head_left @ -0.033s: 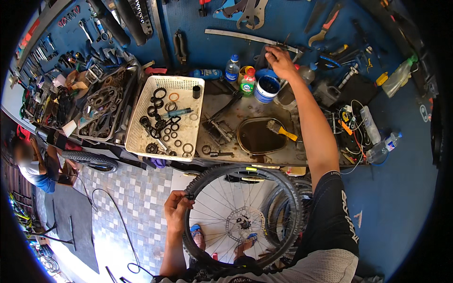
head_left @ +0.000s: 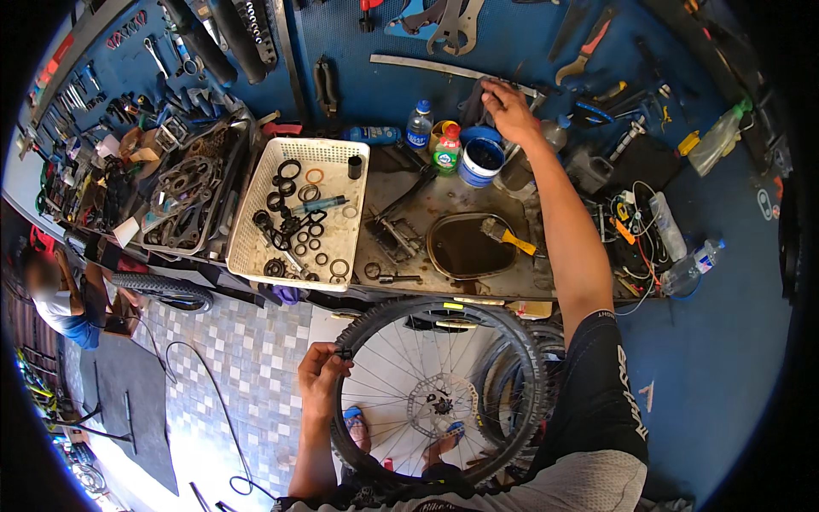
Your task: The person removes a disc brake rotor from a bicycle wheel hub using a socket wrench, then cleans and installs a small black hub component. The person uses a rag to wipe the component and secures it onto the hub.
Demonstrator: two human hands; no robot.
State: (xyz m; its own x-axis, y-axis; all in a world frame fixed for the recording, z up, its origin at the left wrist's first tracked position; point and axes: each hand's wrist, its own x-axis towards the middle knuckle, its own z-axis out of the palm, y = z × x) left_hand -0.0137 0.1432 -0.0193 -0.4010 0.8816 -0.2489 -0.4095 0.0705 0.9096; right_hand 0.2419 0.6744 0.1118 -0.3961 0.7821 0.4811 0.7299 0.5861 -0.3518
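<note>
My left hand (head_left: 322, 375) pinches a small black part (head_left: 344, 354) at the left side of a spoked bicycle wheel (head_left: 533, 384) with a disc rotor (head_left: 435, 403). My right arm reaches up over the workbench (head_left: 397, 192), and my right hand (head_left: 509, 113) has curled fingers on a dark grey cloth (head_left: 473, 102) at the back. Just below that hand are a blue-and-white tub (head_left: 478, 175), a green red-capped bottle (head_left: 447, 155) and a blue-capped bottle (head_left: 419, 128).
A white basket (head_left: 247, 256) of rings and parts, an oily pan (head_left: 452, 252) with a brush (head_left: 503, 235), and crowded tool trays (head_left: 175, 200) are on the bench. A blue pegboard (head_left: 350, 34) holds tools. A person (head_left: 72, 303) sits at far left, near bicycles.
My right hand and the grey cloth have shifted very slightly. My left hand and the wheel look nearly the same.
</note>
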